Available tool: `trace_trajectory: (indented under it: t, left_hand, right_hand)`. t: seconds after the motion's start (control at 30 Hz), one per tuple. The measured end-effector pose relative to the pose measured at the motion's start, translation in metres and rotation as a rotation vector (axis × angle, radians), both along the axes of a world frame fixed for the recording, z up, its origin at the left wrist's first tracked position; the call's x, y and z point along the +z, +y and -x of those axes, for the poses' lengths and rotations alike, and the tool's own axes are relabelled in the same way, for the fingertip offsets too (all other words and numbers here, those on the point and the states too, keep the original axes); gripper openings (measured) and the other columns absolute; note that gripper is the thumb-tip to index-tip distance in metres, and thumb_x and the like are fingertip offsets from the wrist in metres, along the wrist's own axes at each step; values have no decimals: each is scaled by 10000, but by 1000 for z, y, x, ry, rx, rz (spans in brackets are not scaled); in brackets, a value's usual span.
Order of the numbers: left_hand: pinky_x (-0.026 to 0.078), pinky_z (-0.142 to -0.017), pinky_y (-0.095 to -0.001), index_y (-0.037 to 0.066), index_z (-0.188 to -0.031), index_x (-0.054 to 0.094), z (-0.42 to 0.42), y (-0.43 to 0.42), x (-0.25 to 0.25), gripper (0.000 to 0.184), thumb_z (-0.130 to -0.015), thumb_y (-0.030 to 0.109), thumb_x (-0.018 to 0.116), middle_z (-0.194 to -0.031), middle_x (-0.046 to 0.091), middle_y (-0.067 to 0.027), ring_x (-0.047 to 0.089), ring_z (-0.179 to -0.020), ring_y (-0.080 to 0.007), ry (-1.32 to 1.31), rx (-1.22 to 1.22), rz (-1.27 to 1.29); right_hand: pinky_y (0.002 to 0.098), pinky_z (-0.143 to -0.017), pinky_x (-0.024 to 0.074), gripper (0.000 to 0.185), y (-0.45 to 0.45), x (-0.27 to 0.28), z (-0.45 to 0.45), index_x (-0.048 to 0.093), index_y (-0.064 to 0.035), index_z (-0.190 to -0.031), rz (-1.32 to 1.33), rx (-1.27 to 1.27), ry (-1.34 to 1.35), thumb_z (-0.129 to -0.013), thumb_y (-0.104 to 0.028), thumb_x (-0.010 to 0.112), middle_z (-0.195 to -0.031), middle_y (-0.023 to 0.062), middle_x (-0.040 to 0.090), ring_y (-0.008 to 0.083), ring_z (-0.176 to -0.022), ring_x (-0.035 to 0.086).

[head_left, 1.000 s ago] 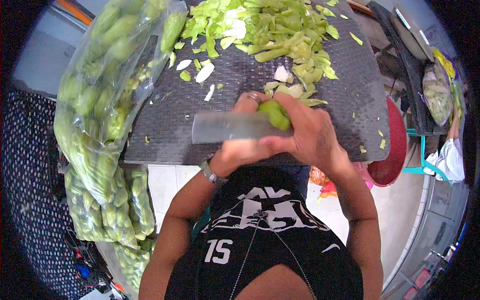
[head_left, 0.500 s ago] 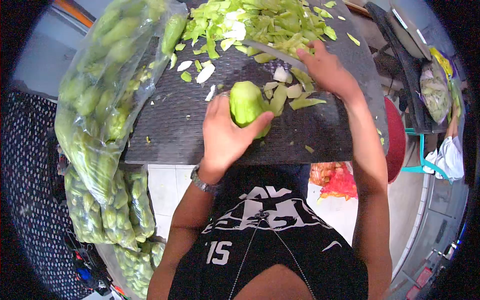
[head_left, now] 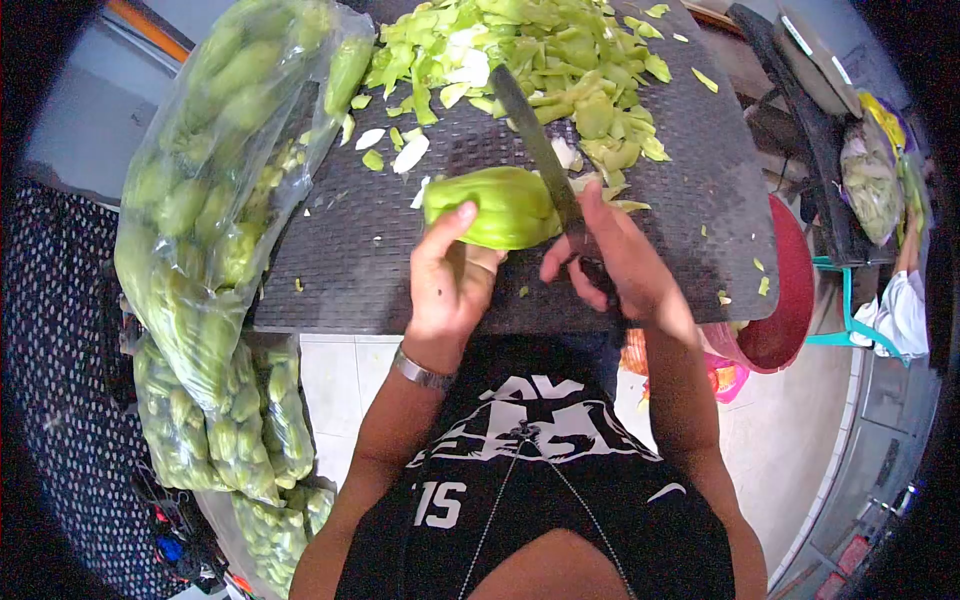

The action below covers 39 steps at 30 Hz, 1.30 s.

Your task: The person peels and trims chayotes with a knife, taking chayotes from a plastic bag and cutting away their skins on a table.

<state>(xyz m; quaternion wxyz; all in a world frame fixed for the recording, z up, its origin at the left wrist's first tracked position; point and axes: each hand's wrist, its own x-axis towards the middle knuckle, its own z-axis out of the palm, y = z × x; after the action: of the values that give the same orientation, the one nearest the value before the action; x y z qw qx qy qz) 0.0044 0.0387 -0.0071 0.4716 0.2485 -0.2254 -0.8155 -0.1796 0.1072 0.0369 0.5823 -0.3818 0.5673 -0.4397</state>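
Note:
A light green chayote (head_left: 500,210) lies on its side over the dark woven tabletop. My left hand (head_left: 455,275) grips its left end, thumb across the top and fingers beneath. My right hand (head_left: 630,255) is closed round the handle of a knife (head_left: 545,150). The long dark blade points up and away, passing beside the chayote's right end; I cannot tell whether they touch. Loose peelings (head_left: 610,140) lie just beyond the blade, joining a large heap of green peelings (head_left: 540,40) at the far side.
A big clear plastic bag of chayotes (head_left: 200,190) covers the table's left edge, with more filled bags (head_left: 230,430) below it. A red tub (head_left: 785,290) stands at lower right, near a teal stool (head_left: 850,310). Another person's arm (head_left: 908,240) shows at far right.
The chayote has gone from upright to lying on its side in my left hand. My right hand has come back from the peelings toward me, with the knife. Peelings near the chayote now lie farther away.

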Motion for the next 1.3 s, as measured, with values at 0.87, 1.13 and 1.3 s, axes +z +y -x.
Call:
trace_trajectory:
  t: [0.87, 1.13, 1.3]
  left_hand:
    - [446, -1151, -494, 89, -1561, 329, 6, 6, -17, 877, -895, 454, 768, -1509, 496, -151, 533, -1363, -322, -21, -308, -5]
    - [400, -1140, -414, 91, -1546, 247, -6, 14, -12, 1211, -564, 124, 956, -1436, 470, -86, 477, -1345, -243, -335, -366, 490]
    - [361, -1148, -387, 62, -1519, 291, -8, 14, -10, 1115, -589, 18, 904, -1406, 466, -77, 445, -1347, -213, -504, -346, 649]
  right_hand:
    - [522, -740, 574, 1194, 17, 4, -3, 254, 31, -1557, 577, 145, 1094, -757, -687, 771, -962, 292, 696, 491, -844, 702]
    - [516, -758, 561, 1063, 10, -9, 9, 409, -3, -1456, 518, 177, 990, -754, -730, 740, -951, 280, 697, 472, -887, 703]
    - [514, -775, 540, 923, 6, -6, 8, 473, -20, -1391, 460, 162, 907, -803, -689, 717, -963, 267, 689, 486, -916, 682]
